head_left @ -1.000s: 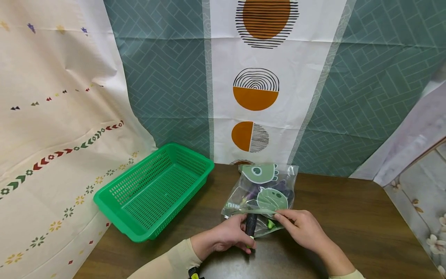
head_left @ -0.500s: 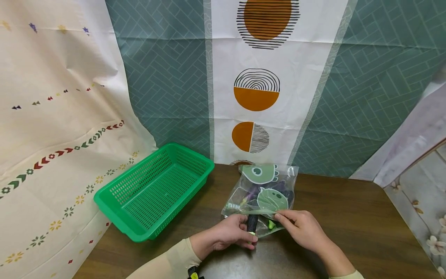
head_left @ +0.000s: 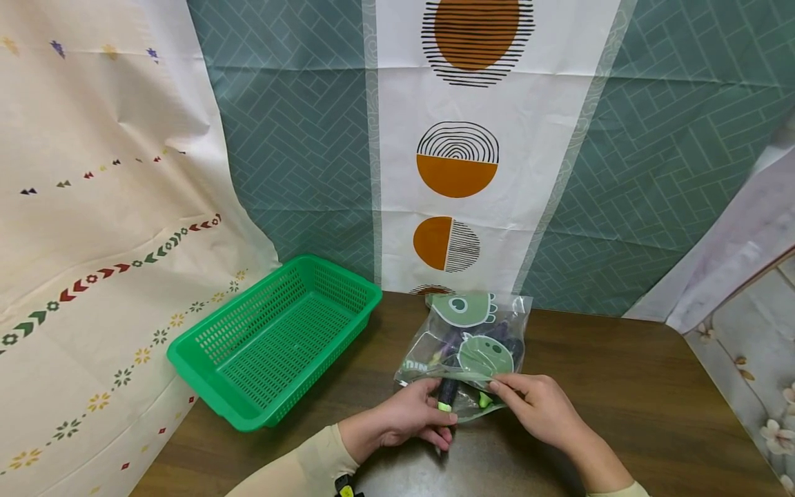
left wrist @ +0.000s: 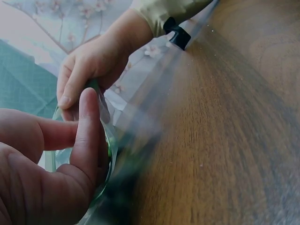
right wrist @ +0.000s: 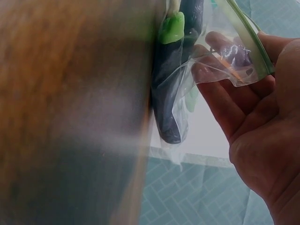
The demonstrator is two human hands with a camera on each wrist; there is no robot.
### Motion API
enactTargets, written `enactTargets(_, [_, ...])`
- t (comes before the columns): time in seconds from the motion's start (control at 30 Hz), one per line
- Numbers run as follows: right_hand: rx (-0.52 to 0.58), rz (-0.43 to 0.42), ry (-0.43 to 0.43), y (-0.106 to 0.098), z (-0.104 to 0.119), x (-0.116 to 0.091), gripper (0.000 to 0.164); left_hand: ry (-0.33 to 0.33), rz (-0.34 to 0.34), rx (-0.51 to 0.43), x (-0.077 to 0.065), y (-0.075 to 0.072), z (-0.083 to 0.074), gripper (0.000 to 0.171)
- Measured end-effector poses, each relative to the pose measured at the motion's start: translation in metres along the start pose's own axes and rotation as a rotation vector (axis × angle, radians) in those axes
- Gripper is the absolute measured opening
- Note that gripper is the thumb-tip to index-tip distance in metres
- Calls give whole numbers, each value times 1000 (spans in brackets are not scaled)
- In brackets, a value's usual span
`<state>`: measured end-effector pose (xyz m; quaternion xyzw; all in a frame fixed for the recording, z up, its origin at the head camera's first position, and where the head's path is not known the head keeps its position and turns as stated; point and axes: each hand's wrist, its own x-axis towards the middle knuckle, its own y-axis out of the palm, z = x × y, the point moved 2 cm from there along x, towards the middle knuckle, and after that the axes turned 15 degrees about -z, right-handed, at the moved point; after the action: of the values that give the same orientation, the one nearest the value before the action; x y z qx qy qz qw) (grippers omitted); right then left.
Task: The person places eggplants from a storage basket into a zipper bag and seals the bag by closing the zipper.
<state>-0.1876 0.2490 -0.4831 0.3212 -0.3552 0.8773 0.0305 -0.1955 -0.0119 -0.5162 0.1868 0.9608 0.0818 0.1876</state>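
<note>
A clear plastic zip bag (head_left: pixel 428 338) with green cartoon prints lies on the wooden table, its mouth towards me. Several dark eggplants are inside; one (right wrist: pixel 166 89) shows its body and green cap in the right wrist view. At the mouth, another eggplant (head_left: pixel 446 390) sits mostly inside, its light-green cap at the opening. My left hand (head_left: pixel 406 417) holds it by this end, thumb over the cap; the left wrist view hides most fingers. My right hand (head_left: pixel 537 407) pinches the bag's upper lip between thumb and fingers, keeping the mouth raised.
A green perforated plastic basket (head_left: pixel 286 338) stands at the left, with nothing in it. Behind the table (head_left: pixel 596 373) hangs a teal and white patterned cloth (head_left: pixel 348 172). A cream cloth (head_left: pixel 112 276) borders the left side.
The eggplant has slid further into the bag, away from me, with my left thumb following its cap. My right hand has stayed nearly still on the bag's lip.
</note>
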Motion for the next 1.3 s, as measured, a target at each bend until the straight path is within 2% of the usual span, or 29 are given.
enactTargets(0.17, [2,1,-2,0,0,0,13,16,37,-5,-1,0,-1,53])
enactTargets(0.5, [-1,-11,-2,0,-1,0,13,18,12,14,-1,1,-3,38])
enactTargets(0.7, [-2,-4,10,0,-1,0,12,25,22,74,0,-1,-3,7])
enactTargets(1.03, [13,-13,-21,0,0,0,12,55,-37,164,2,-3,1,31])
enactTargets(1.3, [20,-26,-47,1,0,0,15,53,-61,193,1,-5,1,38])
